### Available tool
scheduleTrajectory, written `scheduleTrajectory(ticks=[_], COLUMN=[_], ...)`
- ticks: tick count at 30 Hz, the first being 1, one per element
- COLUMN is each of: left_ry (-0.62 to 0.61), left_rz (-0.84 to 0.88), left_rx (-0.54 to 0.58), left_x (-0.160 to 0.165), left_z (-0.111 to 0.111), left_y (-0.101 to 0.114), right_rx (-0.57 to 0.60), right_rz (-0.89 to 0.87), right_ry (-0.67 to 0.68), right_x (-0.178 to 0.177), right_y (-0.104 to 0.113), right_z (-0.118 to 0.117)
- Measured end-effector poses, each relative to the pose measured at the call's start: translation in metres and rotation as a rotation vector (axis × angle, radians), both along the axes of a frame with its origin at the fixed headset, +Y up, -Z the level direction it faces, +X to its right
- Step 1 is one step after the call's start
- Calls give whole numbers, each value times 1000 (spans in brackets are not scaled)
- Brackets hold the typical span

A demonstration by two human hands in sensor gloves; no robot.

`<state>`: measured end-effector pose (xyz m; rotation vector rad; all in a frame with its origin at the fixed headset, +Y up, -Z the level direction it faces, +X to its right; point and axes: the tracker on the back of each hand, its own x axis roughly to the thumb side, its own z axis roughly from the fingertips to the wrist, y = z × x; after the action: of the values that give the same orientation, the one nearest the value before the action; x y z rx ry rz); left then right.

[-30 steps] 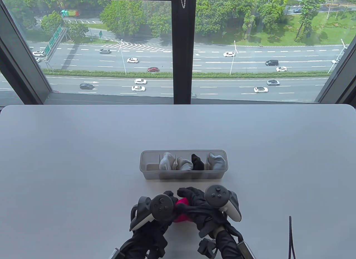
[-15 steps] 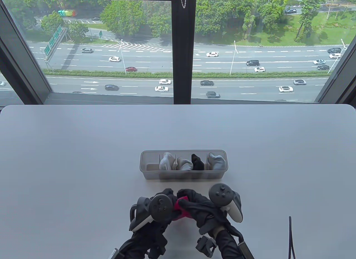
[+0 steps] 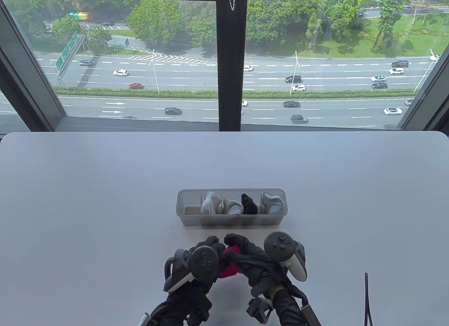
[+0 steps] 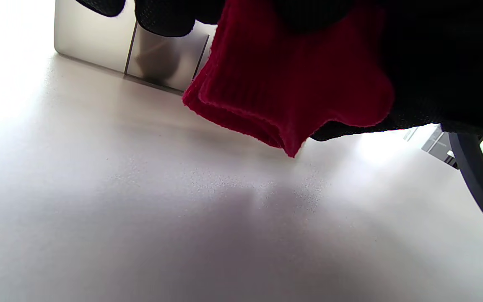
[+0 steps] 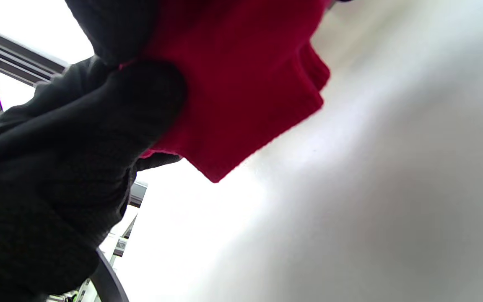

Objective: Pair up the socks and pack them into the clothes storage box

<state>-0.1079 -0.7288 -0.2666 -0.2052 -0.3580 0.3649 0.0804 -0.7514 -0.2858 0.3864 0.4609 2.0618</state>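
A red sock bundle is held between both gloved hands just above the table, in front of the storage box. My left hand grips its left side and my right hand curls over its top and right side. In the left wrist view the red socks hang with their ribbed cuffs down, clear of the table. In the right wrist view my fingers pinch the red fabric. The clear box holds a grey-white sock roll, another, a black roll and a grey roll; its leftmost compartment looks empty.
The white table ends at a large window behind the box. A black cable stands near the front right edge.
Both hands have worked the red socks slightly toward the box; the right hand has shifted a little right and closed further over the bundle, so less red shows.
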Motion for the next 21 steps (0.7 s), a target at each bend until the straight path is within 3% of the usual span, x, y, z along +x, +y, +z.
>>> scheduleTrajectory(ticks=[4, 8, 15, 18, 21], left_ry=[-14, -19, -21, 10, -24], left_rz=[11, -36, -14, -2, 32], left_rx=[-65, -115, -110, -50, -8], left_x=[-3, -3, -4, -4, -2], left_z=[-1, -2, -3, -2, 0], left_y=[-4, -7, -10, -6, -4], right_rx=[45, 12, -55, -18, -66], right_rz=[47, 12, -48, 2, -47], right_ry=[-41, -38, -3, -42, -44], right_x=[0, -2, -1, 0, 2], right_y=[4, 2, -4, 0, -4], right_z=[-1, 0, -1, -1, -3])
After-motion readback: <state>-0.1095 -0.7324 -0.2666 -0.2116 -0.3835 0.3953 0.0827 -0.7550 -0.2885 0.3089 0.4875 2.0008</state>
